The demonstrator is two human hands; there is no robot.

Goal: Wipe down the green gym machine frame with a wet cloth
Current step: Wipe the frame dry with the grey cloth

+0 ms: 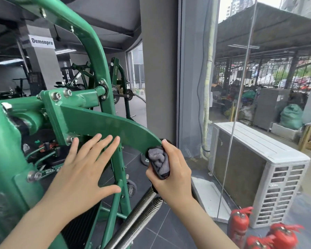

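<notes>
Head view: right hand [171, 169] grip bunches cloth [159, 161] against frame [115, 126].

Dark grey tiled floor [162, 229] carries the green machine frame [113, 218] and red fire extinguishers [238, 226].

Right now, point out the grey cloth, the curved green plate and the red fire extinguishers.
grey cloth [159, 161]: head view, bunched middle in the right hand.
curved green plate [111, 126]: head view, flat painted face.
red fire extinguishers [238, 225]: head view, body of the leftmost one.
</notes>
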